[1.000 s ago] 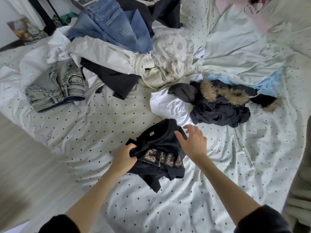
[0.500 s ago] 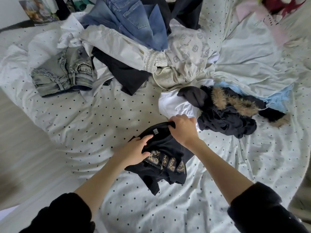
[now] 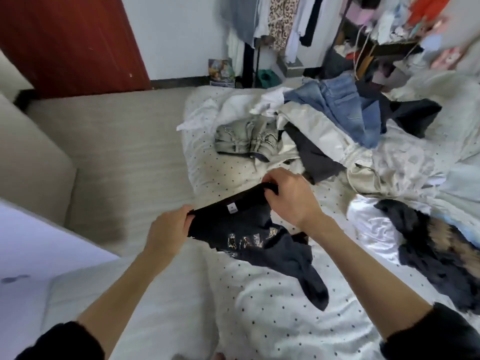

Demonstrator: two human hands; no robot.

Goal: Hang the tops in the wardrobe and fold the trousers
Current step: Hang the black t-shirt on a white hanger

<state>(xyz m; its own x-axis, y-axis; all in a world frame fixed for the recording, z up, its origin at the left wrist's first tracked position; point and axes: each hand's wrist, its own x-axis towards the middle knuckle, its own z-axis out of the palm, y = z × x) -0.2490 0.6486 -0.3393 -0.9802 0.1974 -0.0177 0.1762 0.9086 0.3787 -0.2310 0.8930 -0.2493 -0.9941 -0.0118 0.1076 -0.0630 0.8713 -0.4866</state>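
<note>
A black top [image 3: 246,229] with a gold print hangs lifted above the dotted bedsheet [image 3: 285,307]. My left hand [image 3: 168,229] grips its collar edge on the left, and my right hand [image 3: 288,196] grips the same edge further right. A white label shows between the two hands. Behind them lie grey jeans [image 3: 246,137], blue jeans [image 3: 345,105], a cream garment [image 3: 319,131] and a dark piece [image 3: 317,154] in a pile. At the right sits a black jacket with a fur trim [image 3: 436,242] on a white top [image 3: 371,229].
An open clothes rack [image 3: 272,24] with hanging garments stands at the back, next to cluttered shelves [image 3: 384,42]. A red door [image 3: 70,42] is at the back left. Grey floor [image 3: 122,157] runs along the bed's left side. A pale surface [image 3: 33,245] sits at lower left.
Both hands have taken the black top by its collar edge and lifted it off the sheet. The view has swung up and left, bringing the rack and door into sight.
</note>
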